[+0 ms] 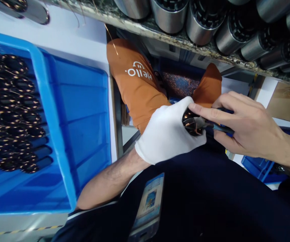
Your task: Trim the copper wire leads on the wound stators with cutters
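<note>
My left hand (171,129), in a white glove, is wrapped round a dark cylindrical part (190,125) with copper wire at its open end. My bare right hand (246,121) grips a pair of pliers (219,127), whose metal jaws reach into the wire end of the part. The index finger of my right hand touches the rim of the part beside the gloved thumb. Most of the cylinder is hidden inside the glove.
A blue crate (51,134) at the left holds several dark cylinders with copper wire (16,111). Metal cylinders (170,16) line a worn bench edge (185,43) above. A phone (147,208) lies below my hands. Blue bins (261,168) stand at the right.
</note>
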Motion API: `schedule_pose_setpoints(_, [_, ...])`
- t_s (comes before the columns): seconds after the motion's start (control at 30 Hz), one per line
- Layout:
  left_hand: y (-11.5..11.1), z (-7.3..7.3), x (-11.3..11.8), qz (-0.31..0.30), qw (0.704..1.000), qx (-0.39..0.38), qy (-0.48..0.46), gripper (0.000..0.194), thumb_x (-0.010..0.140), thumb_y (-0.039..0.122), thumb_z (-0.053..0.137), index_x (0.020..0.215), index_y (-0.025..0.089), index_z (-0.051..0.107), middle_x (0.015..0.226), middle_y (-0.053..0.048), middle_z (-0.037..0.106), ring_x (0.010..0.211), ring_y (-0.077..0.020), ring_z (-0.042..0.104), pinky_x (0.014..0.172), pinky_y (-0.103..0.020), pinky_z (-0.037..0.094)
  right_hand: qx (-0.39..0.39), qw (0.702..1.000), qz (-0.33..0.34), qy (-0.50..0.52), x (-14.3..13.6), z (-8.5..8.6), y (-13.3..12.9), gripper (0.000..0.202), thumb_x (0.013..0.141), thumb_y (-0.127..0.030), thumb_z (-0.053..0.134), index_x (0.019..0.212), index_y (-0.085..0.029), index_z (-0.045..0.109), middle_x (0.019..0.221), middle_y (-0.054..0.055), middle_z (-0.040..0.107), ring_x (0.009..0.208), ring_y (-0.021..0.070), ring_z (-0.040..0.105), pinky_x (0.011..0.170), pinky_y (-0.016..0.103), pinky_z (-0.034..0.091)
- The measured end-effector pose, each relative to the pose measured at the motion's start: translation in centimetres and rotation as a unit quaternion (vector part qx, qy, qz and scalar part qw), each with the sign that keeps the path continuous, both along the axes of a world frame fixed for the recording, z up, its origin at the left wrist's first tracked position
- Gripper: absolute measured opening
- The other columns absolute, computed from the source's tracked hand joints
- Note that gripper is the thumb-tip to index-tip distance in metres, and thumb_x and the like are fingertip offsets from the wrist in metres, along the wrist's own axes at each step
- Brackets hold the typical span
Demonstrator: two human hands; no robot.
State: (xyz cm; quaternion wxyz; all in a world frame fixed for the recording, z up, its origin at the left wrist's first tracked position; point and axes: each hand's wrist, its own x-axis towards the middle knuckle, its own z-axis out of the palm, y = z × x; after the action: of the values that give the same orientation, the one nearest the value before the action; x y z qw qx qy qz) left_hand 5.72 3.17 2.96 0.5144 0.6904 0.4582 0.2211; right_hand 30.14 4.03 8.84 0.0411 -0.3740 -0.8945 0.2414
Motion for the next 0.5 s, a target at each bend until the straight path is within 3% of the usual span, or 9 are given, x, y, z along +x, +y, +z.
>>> schedule_pose_setpoints(0.13, [-0.2,-0.9,0.1,-0.016,1.000,-0.004,-0.026,0.024,0.093,0.040,0.067,0.093,0.022,0.050,0.081,-0.003,0.061,0.069,-0.0184,0.055,0.067,-0.039,0.042,-0.014,1.000,-0.007,0.016,0.2,-0.6,-0.1,0.056,0.110,-0.018,0.061,0.165,-0.016,0.073,0.088,0.001,0.061,0.074,0.0194,0.058,0.067,0.039,0.045])
schedule_pose_setpoints(0.2, [-0.1,-1.5,0.2,0.002,0.998,-0.022,-0.066,0.021,0.092,0.034,0.069,0.092,0.020,0.054,0.083,-0.003,0.064,0.070,-0.0175,0.059,0.069,-0.037,0.046,-0.073,0.997,-0.009,0.021,0.6,-1.0,0.3,0.057,0.112,-0.018,0.060,0.168,-0.017,0.071,0.090,0.001,0.065,0.075,0.0177,0.064,0.067,0.037,0.047])
schedule_pose_setpoints(0.27, [0.0,-2.1,0.3,0.017,0.983,-0.116,-0.144,0.018,0.089,0.028,0.075,0.096,0.017,0.063,0.090,-0.004,0.072,0.077,-0.0166,0.065,0.073,-0.034,0.053,-0.130,0.990,-0.026,0.047,0.8,-1.7,0.8,0.059,0.111,-0.017,0.059,0.170,-0.014,0.068,0.103,0.004,0.076,0.084,0.0179,0.072,0.075,0.035,0.054])
schedule_pose_setpoints(0.33, [0.1,-2.4,0.5,0.012,0.929,-0.273,-0.251,0.019,0.087,0.026,0.080,0.098,0.014,0.071,0.092,-0.005,0.075,0.077,-0.0158,0.067,0.072,-0.031,0.056,-0.159,0.982,-0.052,0.091,0.6,-2.5,1.1,0.061,0.111,-0.026,0.069,0.170,-0.009,0.065,0.130,0.010,0.081,0.109,0.0209,0.080,0.095,0.035,0.061])
schedule_pose_setpoints(0.4, [-0.2,-2.7,0.8,0.008,0.846,-0.407,-0.344,0.014,0.089,0.028,0.078,0.091,0.014,0.075,0.089,-0.006,0.076,0.074,-0.0168,0.067,0.069,-0.032,0.057,-0.164,0.970,-0.058,0.167,0.1,-3.3,1.1,0.078,0.105,-0.042,0.088,0.168,-0.003,0.063,0.152,0.017,0.075,0.138,0.0250,0.076,0.120,0.034,0.058])
schedule_pose_setpoints(0.47, [-0.8,-2.9,1.1,0.029,0.790,-0.462,-0.403,0.019,0.095,0.033,0.073,0.086,0.016,0.074,0.091,-0.009,0.077,0.078,-0.0208,0.073,0.074,-0.036,0.063,-0.163,0.955,-0.057,0.243,-0.6,-3.8,1.1,0.077,0.098,-0.046,0.097,0.157,-0.005,0.069,0.154,0.017,0.075,0.145,0.0256,0.073,0.127,0.032,0.054])
schedule_pose_setpoints(0.5, [-1.2,-3.0,1.1,0.046,0.781,-0.464,-0.416,0.024,0.099,0.039,0.071,0.090,0.017,0.073,0.097,-0.010,0.079,0.086,-0.0240,0.077,0.081,-0.040,0.067,-0.164,0.948,-0.060,0.265,-0.8,-4.0,1.1,0.069,0.097,-0.044,0.097,0.150,-0.007,0.073,0.147,0.015,0.078,0.135,0.0244,0.077,0.120,0.031,0.058])
